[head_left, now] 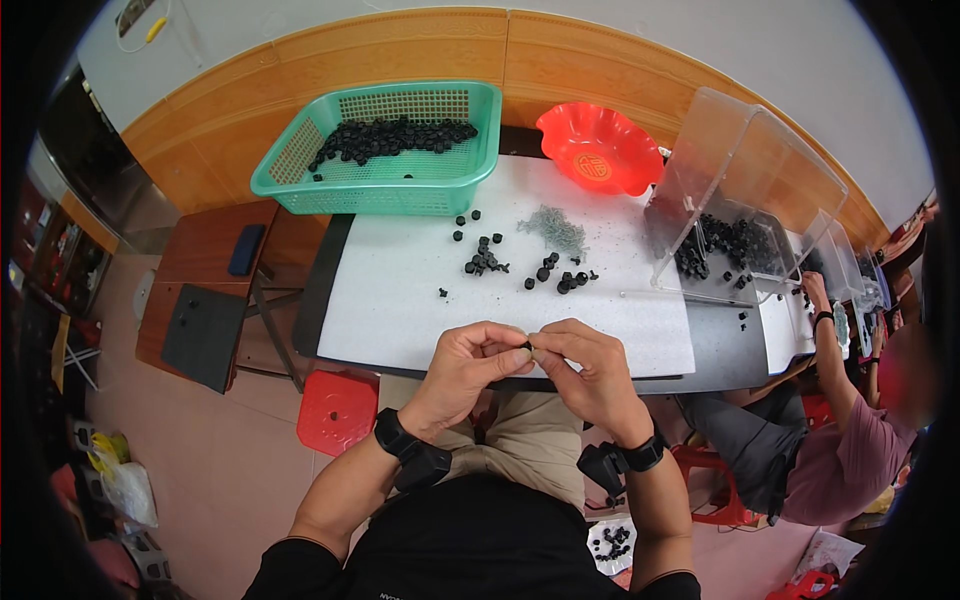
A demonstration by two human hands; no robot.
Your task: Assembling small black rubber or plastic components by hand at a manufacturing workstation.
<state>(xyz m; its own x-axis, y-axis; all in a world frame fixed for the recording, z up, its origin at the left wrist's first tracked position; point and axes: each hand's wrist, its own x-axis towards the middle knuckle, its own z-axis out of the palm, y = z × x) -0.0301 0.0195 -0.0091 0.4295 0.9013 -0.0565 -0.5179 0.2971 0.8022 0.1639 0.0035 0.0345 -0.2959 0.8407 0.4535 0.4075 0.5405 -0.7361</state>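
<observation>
Two bare hands work over the near edge of a white sheet (400, 295): the left hand (455, 372) pinches a small black part (526, 346) between thumb and forefinger, while the right hand (590, 366), its fingers bent, closes thumb and forefinger on it from the right. The part is too covered to tell its direction or long axis. Beyond lie loose black pieces (485, 262) and a heap of silvery bits (557, 232). Farther off stand a green basket (390, 200), left, and a scalloped red bowl (600, 140), right.
</observation>
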